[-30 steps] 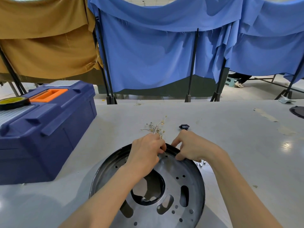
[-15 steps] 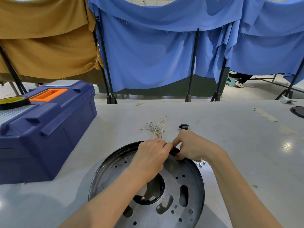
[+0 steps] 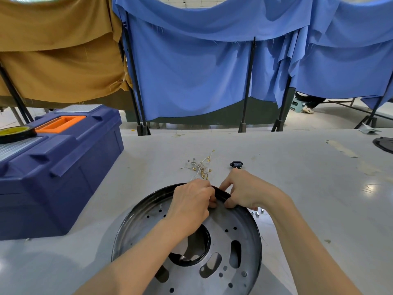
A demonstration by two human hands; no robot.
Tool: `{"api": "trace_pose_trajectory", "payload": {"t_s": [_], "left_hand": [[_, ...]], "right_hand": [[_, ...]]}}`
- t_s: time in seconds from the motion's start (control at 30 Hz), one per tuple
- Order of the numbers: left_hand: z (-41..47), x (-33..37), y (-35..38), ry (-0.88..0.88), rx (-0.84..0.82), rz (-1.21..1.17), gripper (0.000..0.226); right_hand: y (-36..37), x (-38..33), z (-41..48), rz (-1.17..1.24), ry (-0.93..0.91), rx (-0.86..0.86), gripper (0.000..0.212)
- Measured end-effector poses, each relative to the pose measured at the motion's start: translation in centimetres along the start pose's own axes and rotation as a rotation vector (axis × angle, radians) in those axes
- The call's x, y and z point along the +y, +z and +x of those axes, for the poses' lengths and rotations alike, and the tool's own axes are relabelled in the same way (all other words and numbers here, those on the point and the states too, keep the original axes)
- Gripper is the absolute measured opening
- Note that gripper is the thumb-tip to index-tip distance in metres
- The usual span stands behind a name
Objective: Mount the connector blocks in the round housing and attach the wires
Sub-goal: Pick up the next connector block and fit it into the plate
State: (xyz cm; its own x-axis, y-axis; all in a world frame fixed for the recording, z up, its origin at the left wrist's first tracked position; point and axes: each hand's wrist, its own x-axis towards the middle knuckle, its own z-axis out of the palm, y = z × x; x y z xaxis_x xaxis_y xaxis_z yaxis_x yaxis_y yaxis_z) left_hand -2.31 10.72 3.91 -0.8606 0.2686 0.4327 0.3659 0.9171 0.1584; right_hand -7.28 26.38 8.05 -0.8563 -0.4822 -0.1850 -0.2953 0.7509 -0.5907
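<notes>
The left hand [image 3: 191,206] is curling its fingers [image 3: 209,196] over the far rim of the round housing [image 3: 244,226], hiding anything they may be holding. The right hand [image 3: 247,191] is covering the rim beneath it. The housing's near edge is running off the bottom. The small metal bits [image 3: 257,212] beside it are showing too small to identify. A dark object [image 3: 385,143] is being cut off at the right edge.

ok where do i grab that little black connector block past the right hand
Pinch the connector block across its thicker middle, thumb and forefinger coming straight down. It lies flat on the table, apart from the wires, and thin ears seem to stick out at each end. The right hand, gripping the round housing rim, is nearest.
</notes>
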Motion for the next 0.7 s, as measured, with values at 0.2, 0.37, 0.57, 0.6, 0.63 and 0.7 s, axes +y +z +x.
{"api": "trace_pose_trajectory", "payload": {"t_s": [0.2,0.37,0.57,0.6,0.63,0.7], "left_hand": [[0.2,-0.5,-0.2,-0.078,-0.043,-0.032,0.017],[0.2,-0.5,-0.3,-0.044,-0.054,-0.061,0.021],[0.4,-0.6,-0.9,0.008,-0.108,-0.080,0.023],[0.4,-0.7,-1.0,0.002,-0.116,-0.110,0.023],[0.4,-0.7,-1.1,-0.011,-0.123,-0.159,0.023],[0.4,-0.9,-1.5,-0.064,-0.139,-0.277,0.023]], "right_hand": [[0.0,0.1,0.1,-0.017,-0.014,0.010,0.029],[0.1,0.2,0.2,-0.026,-0.017,0.013,0.027],[0.1,0.4,0.3,-0.010,-0.012,0.015,0.026],[0.2,0.4,0.3,-0.003,-0.011,0.017,0.027],[0.2,0.5,0.3,0.009,-0.009,0.017,0.028],[0.2,0.6,0.3,0.039,-0.002,0.017,0.030]]}}
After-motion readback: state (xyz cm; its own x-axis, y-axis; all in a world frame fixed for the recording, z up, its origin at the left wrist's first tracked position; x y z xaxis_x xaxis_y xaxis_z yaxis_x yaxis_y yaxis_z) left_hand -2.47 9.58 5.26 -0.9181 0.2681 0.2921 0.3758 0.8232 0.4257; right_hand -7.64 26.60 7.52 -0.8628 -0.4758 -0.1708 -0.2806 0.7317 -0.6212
